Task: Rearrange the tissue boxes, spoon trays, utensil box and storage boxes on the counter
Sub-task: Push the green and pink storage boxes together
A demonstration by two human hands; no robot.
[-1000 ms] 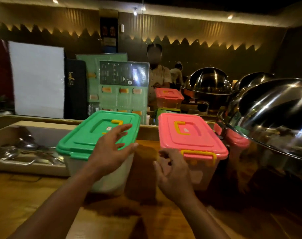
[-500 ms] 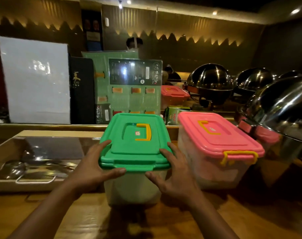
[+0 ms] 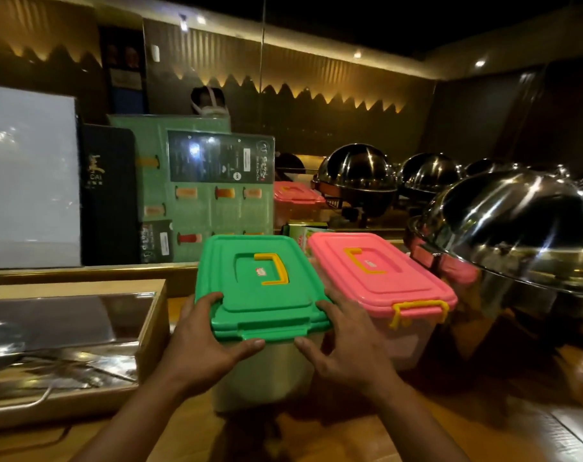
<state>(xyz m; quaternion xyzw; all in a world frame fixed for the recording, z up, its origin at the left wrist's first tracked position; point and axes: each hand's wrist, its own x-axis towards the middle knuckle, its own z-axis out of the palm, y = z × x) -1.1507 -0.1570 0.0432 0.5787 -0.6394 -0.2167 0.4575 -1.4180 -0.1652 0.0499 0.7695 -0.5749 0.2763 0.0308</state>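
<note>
The green-lidded storage box [image 3: 260, 285] has shifted right since the frame before. It now stands on the bench [image 3: 483, 428] just beside the pink-lidded storage box [image 3: 376, 278]; I cannot tell whether they touch. The left grip [image 3: 196, 351] and right grip [image 3: 346, 345] each clasp a near corner of its lid. A spoon tray [image 3: 150, 331] lies left. The nearest steel dome [image 3: 523, 221] crowds in from the right. One green lid, three pink lids and three domes show plainly.

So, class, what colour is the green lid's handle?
Yellow: the handle on the green-lidded storage box, head view.
</note>
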